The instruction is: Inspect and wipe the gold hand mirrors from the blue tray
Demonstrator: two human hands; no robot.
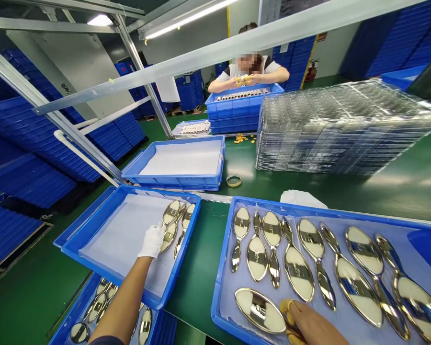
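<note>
My left hand (153,241), in a white glove, rests on a shiny gold oval-headed piece (169,235) in the left blue tray (93,225), beside a few more gold pieces (184,221) at that tray's right end. My right hand (305,322), with yellow fingertip covers, pinches the handle end of a gold piece (260,310) lying across the near edge of the right blue tray (233,203). That tray holds several gold mirror-shaped pieces (298,266) laid head to tail in a row on a white liner.
A lower blue tray (66,328) with more gold pieces sits under the left one. Behind are a white-lined blue bin (181,179), a tape roll (233,180), a tall stack of clear plastic trays (341,129) and a seated co-worker (251,72) behind blue bins.
</note>
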